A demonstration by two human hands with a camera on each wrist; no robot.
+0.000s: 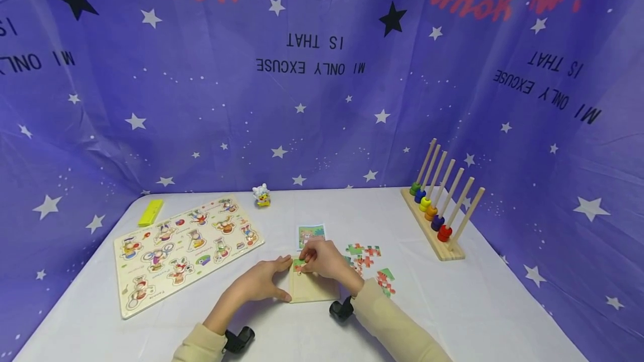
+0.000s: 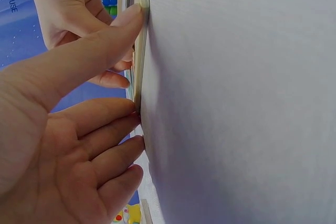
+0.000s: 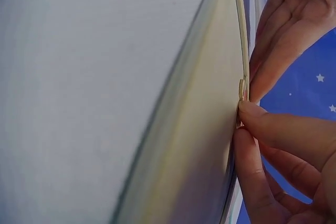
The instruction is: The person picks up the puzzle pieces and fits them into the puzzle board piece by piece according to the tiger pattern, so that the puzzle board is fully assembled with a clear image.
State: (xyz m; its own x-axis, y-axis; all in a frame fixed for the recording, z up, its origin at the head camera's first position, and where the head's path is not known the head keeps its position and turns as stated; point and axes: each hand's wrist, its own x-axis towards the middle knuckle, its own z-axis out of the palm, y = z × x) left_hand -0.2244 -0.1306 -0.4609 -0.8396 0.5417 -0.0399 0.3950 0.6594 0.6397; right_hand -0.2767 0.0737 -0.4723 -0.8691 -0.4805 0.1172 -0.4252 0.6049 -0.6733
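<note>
A shallow wooden puzzle tray (image 1: 317,293) lies at the front middle of the table, with green and red puzzle pieces (image 1: 298,265) at its far left corner. My left hand (image 1: 259,282) rests along the tray's left side, its thumb at the near corner and its fairly straight fingers by the far one. Over that far left part, my right hand (image 1: 323,261) pinches a small jigsaw piece between thumb and index finger, mostly hidden by the fingertips. In the right wrist view a piece edge (image 3: 242,87) stands slightly above the tray's floor beside those fingertips.
Loose jigsaw pieces (image 1: 369,251) lie right of the tray. Behind it is a picture card (image 1: 311,232). A large wooden puzzle board (image 1: 188,239), a yellow block (image 1: 151,213) and a small figurine (image 1: 261,195) stand farther left. A pegged bead rack (image 1: 437,228) is at right.
</note>
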